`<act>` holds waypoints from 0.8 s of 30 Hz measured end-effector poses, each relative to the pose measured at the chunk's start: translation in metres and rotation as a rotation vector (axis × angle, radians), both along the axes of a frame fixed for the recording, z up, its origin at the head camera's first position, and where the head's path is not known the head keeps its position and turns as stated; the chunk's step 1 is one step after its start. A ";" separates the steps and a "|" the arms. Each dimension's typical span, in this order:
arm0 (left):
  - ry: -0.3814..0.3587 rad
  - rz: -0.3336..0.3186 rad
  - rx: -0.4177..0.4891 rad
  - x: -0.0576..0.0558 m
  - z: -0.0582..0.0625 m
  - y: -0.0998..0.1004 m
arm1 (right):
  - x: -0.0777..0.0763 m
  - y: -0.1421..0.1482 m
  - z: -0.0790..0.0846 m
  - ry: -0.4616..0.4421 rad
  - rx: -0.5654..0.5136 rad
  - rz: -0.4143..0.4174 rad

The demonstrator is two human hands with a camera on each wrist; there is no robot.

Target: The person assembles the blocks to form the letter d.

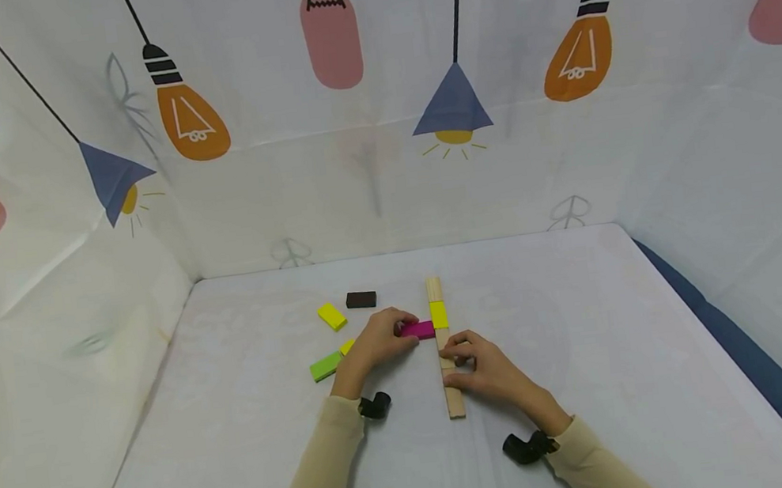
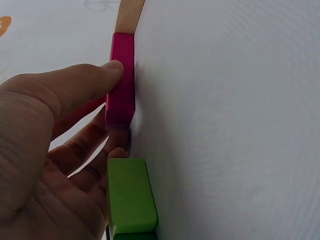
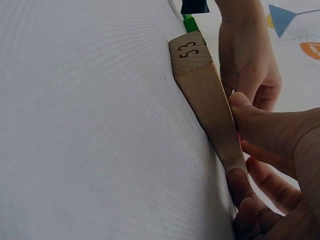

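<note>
My left hand pinches a magenta wooden block, which lies flat with its right end against a line of blocks. That line runs away from me: a plain wooden block at the far end, a yellow block, then plain wooden blocks at the near end. My right hand grips the plain wooden part of the line, its thumb and fingertips at the blocks' edges. In the right wrist view the near block end is marked 53. The left hand partly hides the magenta block in the head view.
Left of the line lie a dark brown block, a loose yellow block and a green block. Another yellow block is partly hidden behind my left hand. A printed white cloth wall rises behind the white table.
</note>
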State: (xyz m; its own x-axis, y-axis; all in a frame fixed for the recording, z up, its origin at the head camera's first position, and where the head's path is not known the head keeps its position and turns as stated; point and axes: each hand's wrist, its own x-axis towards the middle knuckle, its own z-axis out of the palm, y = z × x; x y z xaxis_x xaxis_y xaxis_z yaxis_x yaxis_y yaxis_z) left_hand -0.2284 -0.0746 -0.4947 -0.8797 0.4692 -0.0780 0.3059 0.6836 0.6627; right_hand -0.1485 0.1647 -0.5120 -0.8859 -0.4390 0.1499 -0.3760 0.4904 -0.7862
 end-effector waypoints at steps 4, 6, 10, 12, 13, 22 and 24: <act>-0.008 0.005 0.005 0.000 -0.001 -0.001 | 0.000 0.000 -0.001 -0.008 0.002 -0.004; -0.004 0.005 0.009 0.000 -0.001 -0.001 | -0.001 -0.001 -0.001 -0.008 0.008 -0.005; 0.014 0.019 0.033 0.003 0.002 -0.007 | -0.001 -0.001 -0.001 -0.007 0.016 -0.007; 0.025 0.037 0.052 0.005 0.003 -0.013 | -0.001 -0.001 -0.001 -0.004 0.017 -0.007; 0.033 0.047 0.060 0.006 0.004 -0.017 | -0.001 -0.001 -0.001 -0.003 0.017 -0.007; 0.121 0.112 0.134 0.017 0.014 -0.052 | -0.001 0.000 -0.004 0.001 0.008 -0.012; 0.112 0.132 0.138 0.021 0.015 -0.060 | -0.001 0.000 -0.004 -0.003 0.007 -0.006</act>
State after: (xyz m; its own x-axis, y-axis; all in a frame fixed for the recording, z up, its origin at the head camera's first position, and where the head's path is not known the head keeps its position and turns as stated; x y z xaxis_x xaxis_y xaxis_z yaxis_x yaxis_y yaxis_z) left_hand -0.2076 -0.1342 -0.4796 -0.9337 0.3489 0.0804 0.2966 0.6280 0.7195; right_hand -0.1498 0.1649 -0.5156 -0.8888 -0.4349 0.1447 -0.3712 0.4978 -0.7838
